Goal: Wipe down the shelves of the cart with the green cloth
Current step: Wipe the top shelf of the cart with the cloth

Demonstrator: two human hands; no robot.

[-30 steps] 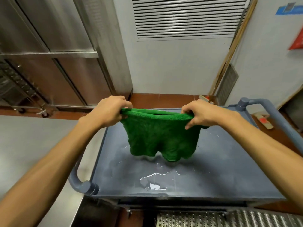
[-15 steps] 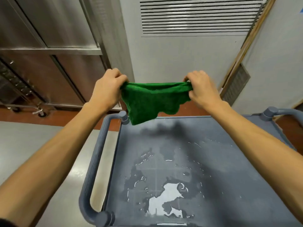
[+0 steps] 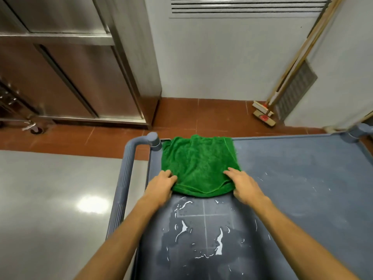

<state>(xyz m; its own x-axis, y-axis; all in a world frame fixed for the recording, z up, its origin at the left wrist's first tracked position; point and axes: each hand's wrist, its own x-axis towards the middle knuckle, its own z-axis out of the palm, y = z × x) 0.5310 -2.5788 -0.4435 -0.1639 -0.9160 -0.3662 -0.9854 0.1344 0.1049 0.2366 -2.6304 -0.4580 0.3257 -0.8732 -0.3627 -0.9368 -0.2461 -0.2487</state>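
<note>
Steel counter (image 3: pixel 50 199) lies at our left. Our left hand (image 3: pixel 161 186) presses the green cloth (image 3: pixel 198 164), which is spread at the far-left corner of the top shelf (image 3: pixel 302 188). Our right hand (image 3: pixel 243 186) presses its other near corner. Both hands' fingers lie flat.

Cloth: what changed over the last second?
The cloth, held up stretched between both hands earlier, now lies spread on the far-left corner of the cart. The left hand and right hand rest on its near corners. The puddle remains unwiped.
</note>
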